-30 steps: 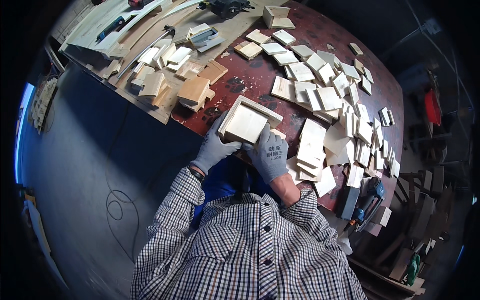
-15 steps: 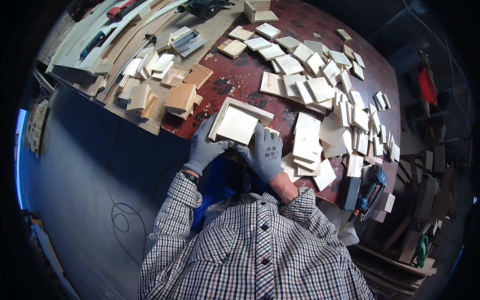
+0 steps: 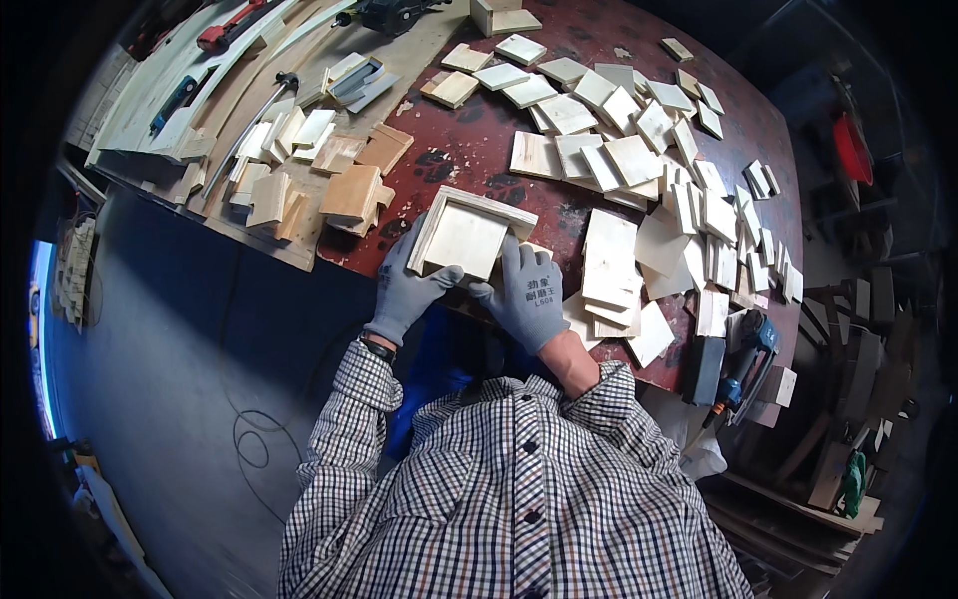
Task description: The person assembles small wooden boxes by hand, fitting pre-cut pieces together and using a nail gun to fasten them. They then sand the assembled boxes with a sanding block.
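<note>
A small pale wooden box (image 3: 464,240), with raised walls on its left and far sides, is at the near edge of the red table, between my two gloved hands. My left hand (image 3: 404,295), in a grey glove, grips its left wall, with the fingers down the outer side and the thumb by the near edge. Against its right side, my right hand (image 3: 529,298) is closed, fingertips on the box and thumb pointing toward the left thumb. Another bit of wood shows just behind the right knuckles, mostly hidden.
Many loose pale boards (image 3: 634,160) cover the red table (image 3: 454,150) to the right. A blue nail gun (image 3: 746,364) lies at its right near corner. Leftward are stacked brown blocks (image 3: 351,195), a hammer (image 3: 286,80) and a red tool (image 3: 222,38).
The box has turned and tipped slightly, so its left and far walls show more. My left thumb has lifted a little at the near edge. The whole view has shifted slightly.
</note>
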{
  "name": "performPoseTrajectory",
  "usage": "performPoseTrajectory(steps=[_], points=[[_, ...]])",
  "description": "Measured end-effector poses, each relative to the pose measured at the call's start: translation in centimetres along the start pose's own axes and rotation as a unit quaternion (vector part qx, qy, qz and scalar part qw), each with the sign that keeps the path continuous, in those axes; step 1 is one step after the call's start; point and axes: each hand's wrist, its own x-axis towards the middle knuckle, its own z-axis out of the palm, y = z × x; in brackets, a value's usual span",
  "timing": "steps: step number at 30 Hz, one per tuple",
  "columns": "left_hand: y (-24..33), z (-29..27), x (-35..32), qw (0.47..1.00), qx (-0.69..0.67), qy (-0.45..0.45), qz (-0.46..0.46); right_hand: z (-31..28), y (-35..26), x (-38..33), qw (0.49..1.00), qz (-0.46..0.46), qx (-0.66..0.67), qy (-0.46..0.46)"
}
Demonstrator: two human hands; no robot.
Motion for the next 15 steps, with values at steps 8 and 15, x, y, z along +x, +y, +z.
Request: performPoseTrajectory(steps=[8, 15], points=[[-1.5, 0.9, -0.3, 0.998, -0.062, 0.004, -0.023, 1.2, 1.0, -1.4, 0.996, -0.004, 0.069, 0.063], [-0.5, 0.9, -0.5, 0.992, -0.118, -0.016, -0.05, 1.7, 0.8, -0.7, 0.994, 0.021, 0.056, 0.091]])
